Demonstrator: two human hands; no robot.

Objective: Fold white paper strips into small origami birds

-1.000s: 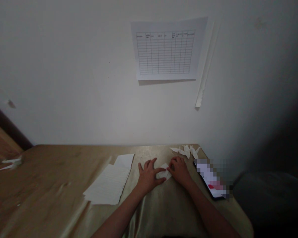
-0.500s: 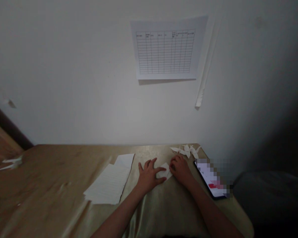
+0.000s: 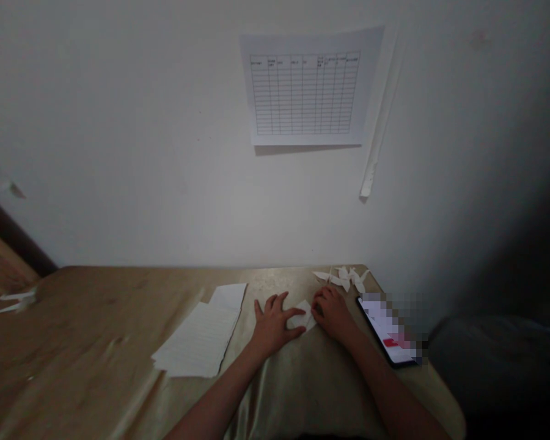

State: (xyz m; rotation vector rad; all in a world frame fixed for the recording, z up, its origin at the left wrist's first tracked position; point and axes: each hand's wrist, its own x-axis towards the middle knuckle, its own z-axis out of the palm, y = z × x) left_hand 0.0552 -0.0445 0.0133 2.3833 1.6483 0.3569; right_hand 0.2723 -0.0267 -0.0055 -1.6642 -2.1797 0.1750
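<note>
A small folded piece of white paper (image 3: 302,315) lies on the table between my two hands. My left hand (image 3: 274,325) is spread, with its thumb and index finger resting on the paper's left part. At the paper's right edge, my right hand (image 3: 330,310) has its fingers curled and pressed together on it. Just beyond the right hand lie several folded white paper figures (image 3: 343,278) with pointed ends. The underside of the paper is hidden.
A stack of lined paper sheets (image 3: 199,339) lies left of my hands. To the right, a phone (image 3: 389,336) with a lit screen rests near the table edge. A printed table sheet (image 3: 307,91) hangs on the wall. White scraps (image 3: 18,300) lie far left.
The view has shifted very slightly. Both hands keep nearly the same place and pose on the folded paper.
</note>
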